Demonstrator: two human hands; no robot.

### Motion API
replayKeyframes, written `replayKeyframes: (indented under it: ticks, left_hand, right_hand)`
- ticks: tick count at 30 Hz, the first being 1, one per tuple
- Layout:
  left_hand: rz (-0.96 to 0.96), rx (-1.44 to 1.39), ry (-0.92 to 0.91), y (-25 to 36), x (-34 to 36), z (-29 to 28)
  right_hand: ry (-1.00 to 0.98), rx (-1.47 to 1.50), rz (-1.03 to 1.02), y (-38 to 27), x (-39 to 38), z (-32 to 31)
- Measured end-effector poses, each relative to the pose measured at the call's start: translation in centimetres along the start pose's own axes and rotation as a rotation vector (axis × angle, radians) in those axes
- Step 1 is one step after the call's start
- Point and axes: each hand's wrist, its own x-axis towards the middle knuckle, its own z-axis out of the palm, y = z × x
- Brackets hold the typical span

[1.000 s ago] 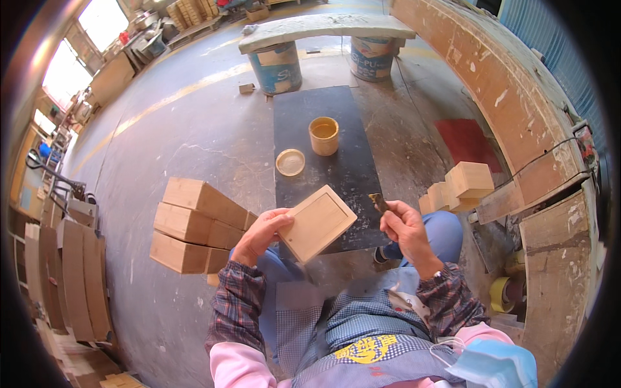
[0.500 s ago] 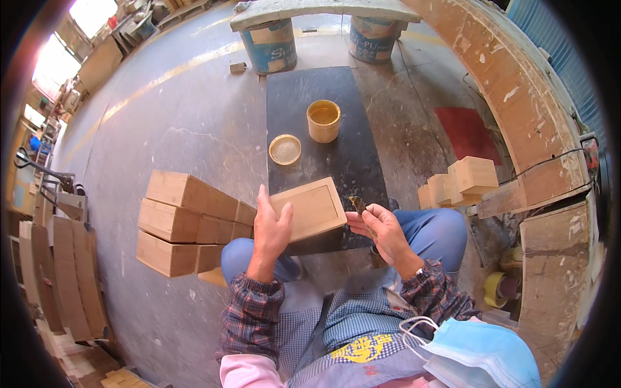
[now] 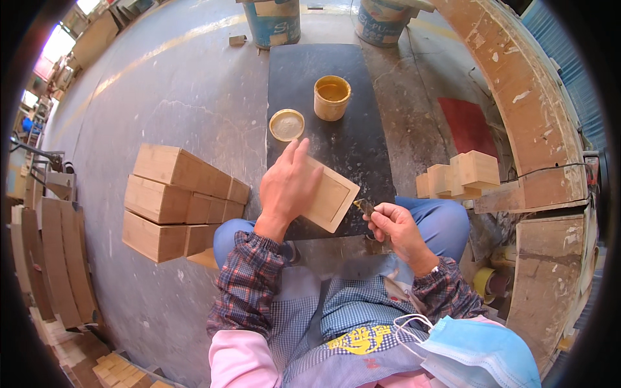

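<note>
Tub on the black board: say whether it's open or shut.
Open: the tub has an uncovered top, showing amber contents; a lid-like disc lies apart on the black board.

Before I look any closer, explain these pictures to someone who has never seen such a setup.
There is no machine, only a person's bare hands. The view is from a fisheye camera on the person's head, looking down, so straight edges bend. The right hand holds a small dark tool. The left hand is at the wooden panel; its blur hides the grip. On the dark board stand a jar and a shallow dish. Wooden blocks sit on either side.
</note>
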Motion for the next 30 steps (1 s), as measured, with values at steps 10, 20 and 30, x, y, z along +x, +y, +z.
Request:
replayKeyframes:
  ticks: [10, 20, 30]
  left_hand:
    - [0.025, -0.037, 0.020, 0.1, 0.1, -0.4]
    - [-0.252, -0.202, -0.004, 5.0, -10.0, -4.2]
    - [-0.211, -0.262, 0.164, 5.5, -9.8, -1.7]
  right_hand:
    - [0.029, 0.093, 0.066, -0.6, -0.8, 0.4]
    - [0.192, 0.016, -0.222, 0.2, 3.2, -1.0]
    - [0.067, -0.002, -0.271, -1.7, 4.2, 0.5]
